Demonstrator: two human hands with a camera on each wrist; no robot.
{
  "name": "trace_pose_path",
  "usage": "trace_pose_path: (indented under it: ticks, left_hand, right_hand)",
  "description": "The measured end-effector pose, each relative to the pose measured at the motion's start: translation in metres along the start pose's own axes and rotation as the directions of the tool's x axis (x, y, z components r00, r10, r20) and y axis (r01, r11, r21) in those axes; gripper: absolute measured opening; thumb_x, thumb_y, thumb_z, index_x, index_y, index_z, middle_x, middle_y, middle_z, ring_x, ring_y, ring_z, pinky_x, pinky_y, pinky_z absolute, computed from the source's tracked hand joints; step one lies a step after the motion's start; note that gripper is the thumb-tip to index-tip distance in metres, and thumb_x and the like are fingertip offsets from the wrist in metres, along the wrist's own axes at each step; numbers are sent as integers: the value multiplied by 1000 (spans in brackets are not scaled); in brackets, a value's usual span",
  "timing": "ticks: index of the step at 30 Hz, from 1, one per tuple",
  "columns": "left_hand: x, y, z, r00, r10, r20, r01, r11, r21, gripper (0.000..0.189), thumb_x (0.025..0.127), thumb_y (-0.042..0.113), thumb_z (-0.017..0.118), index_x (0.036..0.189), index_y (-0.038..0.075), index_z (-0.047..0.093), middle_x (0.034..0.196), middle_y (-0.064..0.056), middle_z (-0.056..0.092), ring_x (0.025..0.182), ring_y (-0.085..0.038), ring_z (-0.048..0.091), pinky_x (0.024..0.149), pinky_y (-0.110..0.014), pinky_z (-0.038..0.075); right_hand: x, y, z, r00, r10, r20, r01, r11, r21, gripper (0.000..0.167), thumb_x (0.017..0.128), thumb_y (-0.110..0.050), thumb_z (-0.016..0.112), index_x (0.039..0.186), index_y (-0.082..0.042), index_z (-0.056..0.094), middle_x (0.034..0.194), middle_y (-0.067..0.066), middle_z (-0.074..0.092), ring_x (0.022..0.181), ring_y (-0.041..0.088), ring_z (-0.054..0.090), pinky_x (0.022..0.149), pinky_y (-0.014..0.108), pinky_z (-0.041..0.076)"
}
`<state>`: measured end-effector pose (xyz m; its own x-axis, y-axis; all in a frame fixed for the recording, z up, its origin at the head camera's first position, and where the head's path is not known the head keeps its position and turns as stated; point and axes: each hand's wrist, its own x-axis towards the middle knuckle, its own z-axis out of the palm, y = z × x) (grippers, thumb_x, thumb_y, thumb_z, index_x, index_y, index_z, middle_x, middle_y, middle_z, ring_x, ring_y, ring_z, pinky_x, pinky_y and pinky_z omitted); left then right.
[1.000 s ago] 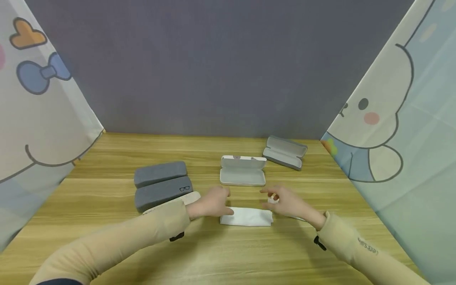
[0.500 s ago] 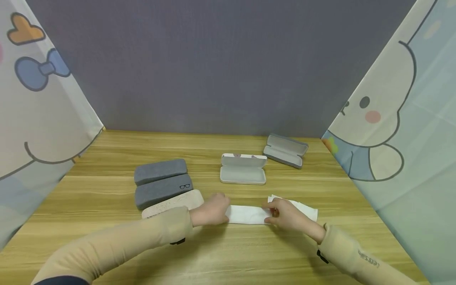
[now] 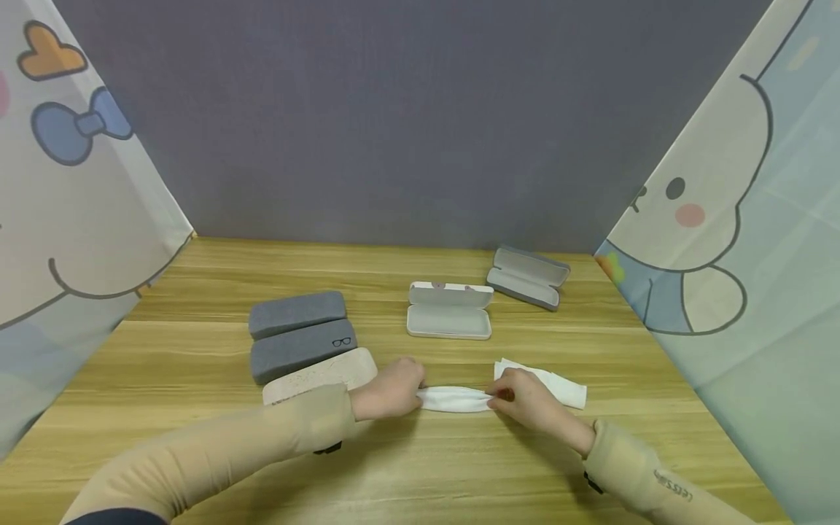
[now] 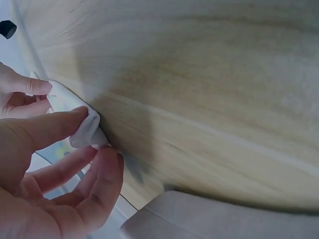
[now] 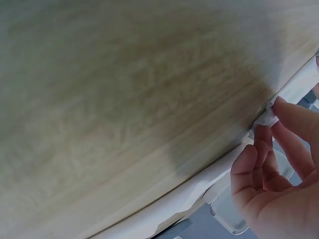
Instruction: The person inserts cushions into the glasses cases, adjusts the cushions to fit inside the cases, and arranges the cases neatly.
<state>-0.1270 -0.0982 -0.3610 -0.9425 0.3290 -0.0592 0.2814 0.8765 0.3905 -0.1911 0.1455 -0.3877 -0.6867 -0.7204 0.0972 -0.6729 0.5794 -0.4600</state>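
A folded white cloth (image 3: 454,399) stretches between both hands just above or on the table, its long edges drawn together. My left hand (image 3: 392,389) pinches its left end; in the left wrist view the cloth (image 4: 88,127) bunches between thumb and fingers. Its right end is pinched by my right hand (image 3: 527,397), and the right wrist view shows the cloth (image 5: 266,115) crumpled at the fingertips. A second white folded cloth (image 3: 566,389) lies flat behind the right hand. Beyond the hands an open white glasses case (image 3: 449,321) faces me.
Farther right stands an open grey glasses case (image 3: 525,281). To the left lie two closed grey cases, the rear one (image 3: 297,314) and the front one (image 3: 303,348), with a cream case (image 3: 321,373) beside the left forearm. A grey wall (image 3: 394,124) rises behind the table.
Both hands have come down onto the cloth's ends and taken hold of them. The cloth went from lying flat to being gathered narrower. The right hand moved off the second cloth, uncovering it.
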Motion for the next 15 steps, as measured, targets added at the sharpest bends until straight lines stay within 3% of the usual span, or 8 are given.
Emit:
trace_pose_path:
  ticks: [6,15]
  left_hand:
    - [1,-3,0,1000,2,-12,-3,996,-91,7,75,-4,68,73,1,65,72,-7,64,63,-12,49,57,-22,43]
    - [4,-8,-14,999,3,-34,-10,982,-187,6,80,-1,67,76,1,64,70,-4,60,59,-12,44,53,-22,36]
  right_hand:
    - [-1,-2,-1,999,-18,-32,17,1000,-10,6,80,-5,74,86,-3,76,74,-4,60,66,1,44,57,16,38]
    - [5,-8,-19,999,-15,-46,15,1000,3,4,82,-6,71,85,-6,74,85,2,64,75,10,54,63,21,46]
